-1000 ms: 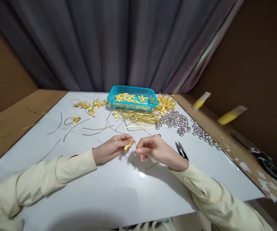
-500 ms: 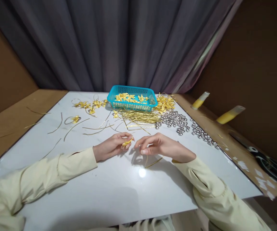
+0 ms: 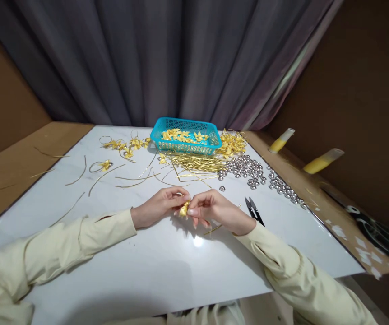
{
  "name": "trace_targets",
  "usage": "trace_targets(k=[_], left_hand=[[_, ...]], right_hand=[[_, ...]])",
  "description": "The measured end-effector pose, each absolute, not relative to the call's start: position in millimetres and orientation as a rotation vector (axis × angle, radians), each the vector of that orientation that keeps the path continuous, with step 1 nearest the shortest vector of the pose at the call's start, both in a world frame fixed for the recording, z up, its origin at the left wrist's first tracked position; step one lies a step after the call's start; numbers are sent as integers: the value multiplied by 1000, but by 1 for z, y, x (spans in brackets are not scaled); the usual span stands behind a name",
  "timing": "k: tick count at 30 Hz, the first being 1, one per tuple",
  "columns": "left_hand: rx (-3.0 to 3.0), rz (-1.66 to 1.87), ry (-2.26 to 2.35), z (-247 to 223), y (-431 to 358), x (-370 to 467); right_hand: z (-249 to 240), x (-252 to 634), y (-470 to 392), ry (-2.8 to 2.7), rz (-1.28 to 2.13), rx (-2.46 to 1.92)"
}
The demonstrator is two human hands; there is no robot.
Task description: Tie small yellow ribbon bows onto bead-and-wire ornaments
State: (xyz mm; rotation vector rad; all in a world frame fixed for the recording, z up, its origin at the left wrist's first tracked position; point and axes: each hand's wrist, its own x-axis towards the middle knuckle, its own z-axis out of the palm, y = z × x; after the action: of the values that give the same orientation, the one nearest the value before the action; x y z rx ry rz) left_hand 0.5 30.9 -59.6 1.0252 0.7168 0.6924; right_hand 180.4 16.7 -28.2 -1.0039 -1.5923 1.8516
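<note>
Between my two hands is a small yellow ribbon flower (image 3: pixel 184 209), held above the white board. My left hand (image 3: pixel 160 205) pinches it from the left with thumb and fingers. My right hand (image 3: pixel 216 209) is closed at its right edge, thumb and index finger pressed on it, the other fingers curled below. A gold wire (image 3: pixel 212 230) lies on the board under my right hand. Beyond my hands is a pile of gold wires (image 3: pixel 197 163), with silver rings (image 3: pixel 245 167) to its right.
A turquoise basket (image 3: pixel 186 147) with yellow flowers stands at the back. Black snips (image 3: pixel 253 211) lie by my right sleeve. Two yellow tubes (image 3: pixel 323 161) and black scissors (image 3: pixel 380 234) are at the right. Loose wires and ringed flowers (image 3: pixel 105 165) lie at the left.
My right hand has moved left to the flower and closed on it. The flower is turned differently. The snips and a lone silver ring now show beside my right arm.
</note>
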Motion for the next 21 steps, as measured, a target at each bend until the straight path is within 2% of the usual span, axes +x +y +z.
trace_targets(k=[14, 16, 19, 21], left_hand=[[959, 640, 635, -51, 34, -1], [910, 645, 620, -51, 36, -1], [869, 648, 597, -52, 38, -1], [860, 641, 589, -54, 39, -2]], right_hand=[[-17, 195, 23, -1683, 1757, -1115], [-17, 204, 31, -1815, 1583, -1218], [-19, 217, 43, -2015, 1037, -1478], [-17, 226, 47, -2036, 840, -1544]])
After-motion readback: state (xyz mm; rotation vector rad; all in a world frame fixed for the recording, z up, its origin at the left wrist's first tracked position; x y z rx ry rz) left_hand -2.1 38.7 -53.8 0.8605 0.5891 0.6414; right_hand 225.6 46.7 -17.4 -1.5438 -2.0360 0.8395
